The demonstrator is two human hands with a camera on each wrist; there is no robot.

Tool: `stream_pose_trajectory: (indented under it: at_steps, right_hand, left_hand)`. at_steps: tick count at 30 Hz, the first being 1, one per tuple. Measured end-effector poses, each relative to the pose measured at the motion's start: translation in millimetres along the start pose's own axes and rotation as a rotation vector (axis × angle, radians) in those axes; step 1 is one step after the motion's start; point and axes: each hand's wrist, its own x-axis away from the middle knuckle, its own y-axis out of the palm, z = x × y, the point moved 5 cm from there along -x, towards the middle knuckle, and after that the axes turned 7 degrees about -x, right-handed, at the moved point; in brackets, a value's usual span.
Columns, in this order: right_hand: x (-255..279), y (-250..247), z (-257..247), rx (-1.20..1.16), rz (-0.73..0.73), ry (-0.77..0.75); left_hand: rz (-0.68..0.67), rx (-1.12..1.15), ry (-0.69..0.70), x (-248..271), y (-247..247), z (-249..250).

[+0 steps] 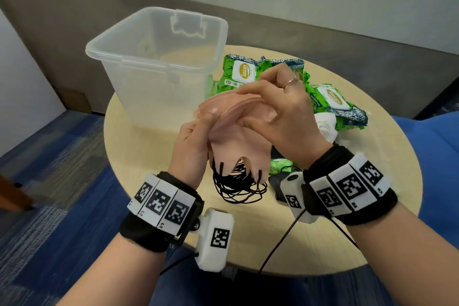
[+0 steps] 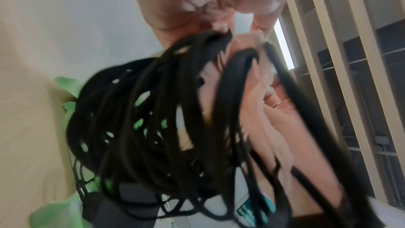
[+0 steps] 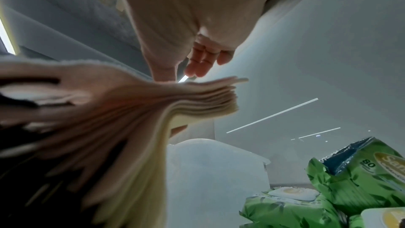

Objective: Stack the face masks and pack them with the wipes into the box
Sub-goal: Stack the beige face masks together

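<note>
- Your left hand point(image 1: 192, 146) grips the masks point(image 1: 233, 129) from below, so the straps point(image 1: 236, 184) hang free.
- Your right hand point(image 1: 280, 117) pinches their top edge to square them; box point(image 1: 124, 57) and wipes point(image 1: 332, 102) wait.

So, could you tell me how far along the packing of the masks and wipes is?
Mostly done: the pink masks are gathered into one stack. In hand: the left hand grips that stack while the right hand pinches and squares its top edge. Left: the clear box looks empty, and the green wipes packs lie on the table beside it.
</note>
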Motion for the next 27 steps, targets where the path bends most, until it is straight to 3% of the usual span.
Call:
stream_pose_trajectory:
  at_steps: [9, 15, 18, 20, 23, 27]
  right_hand:
    - [2, 12, 9, -0.042, -0.247, 0.091]
    - [2, 9, 4, -0.025, -0.188, -0.006]
    - [3, 4, 1, -0.039, -0.152, -0.021]
    - [3, 0, 3, -0.134, -0.189, 0.039]
    - [2, -5, 15, -0.327, -0.292, 0.252]
    - [1, -6, 24, -0.346, -0.341, 0.354]
  left_hand:
    - [0.012, -0.052, -0.006, 2, -2, -2]
    - [0.042, -0.051, -0.043, 1, -3, -5]
    - [0.019, -0.076, 0.029, 1, -2, -1]
    - [0.041, -0.13, 0.061, -1, -4, 1]
    - [0.057, -0.159, 0.077, -4, -9, 2]
    - [0.001, -0.165, 0.102, 0, -3, 5]
